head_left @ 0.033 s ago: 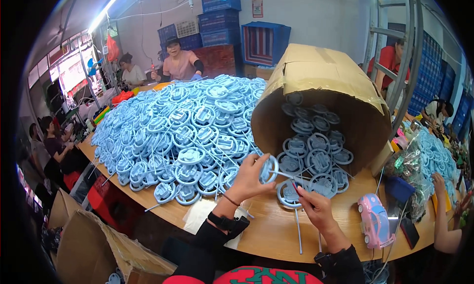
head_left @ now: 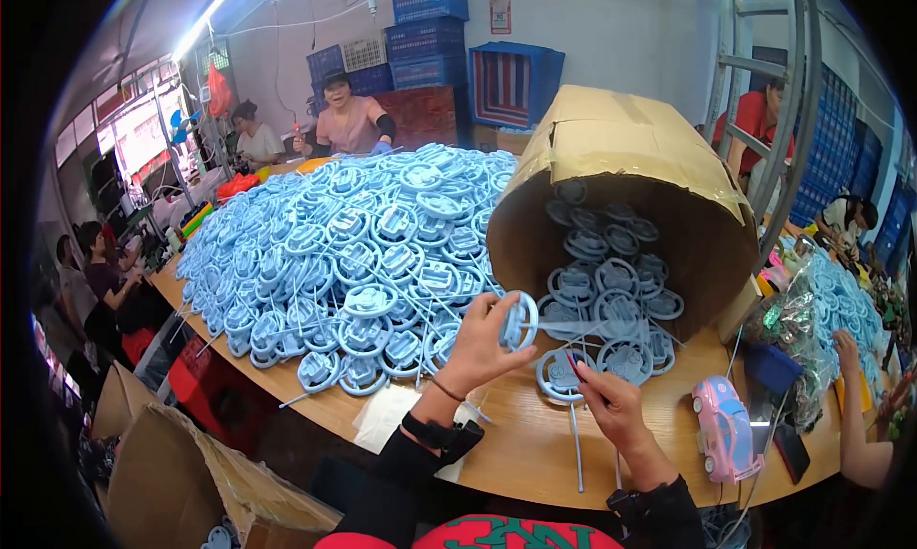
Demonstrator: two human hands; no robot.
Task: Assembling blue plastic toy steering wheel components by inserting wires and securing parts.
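A light blue plastic toy steering wheel (head_left: 519,322) is gripped at its rim by my left hand (head_left: 476,348), above the table's front part. Its thin stem points right, smeared by motion. My right hand (head_left: 616,406) is closed on a thin dark-red tool (head_left: 573,362), whose exact kind I cannot make out; its tip is near the stem. Under the tool lies another blue wheel (head_left: 558,375), its stem toward the table edge. A big heap of the same wheels (head_left: 315,263) covers the table to the left. More spill from a tipped cardboard carton (head_left: 635,138) beyond my right hand.
A pink toy car (head_left: 726,430) and a dark phone-like slab (head_left: 792,451) lie on the table (head_left: 535,453) at right, near a blue bin (head_left: 772,366). A metal ladder (head_left: 798,119) stands behind the carton. An open carton (head_left: 181,473) is at lower left. Co-workers sit around.
The held wheel has turned slightly in my left hand, and its stem has gone from sharp to blurred. My right hand has hardly moved.
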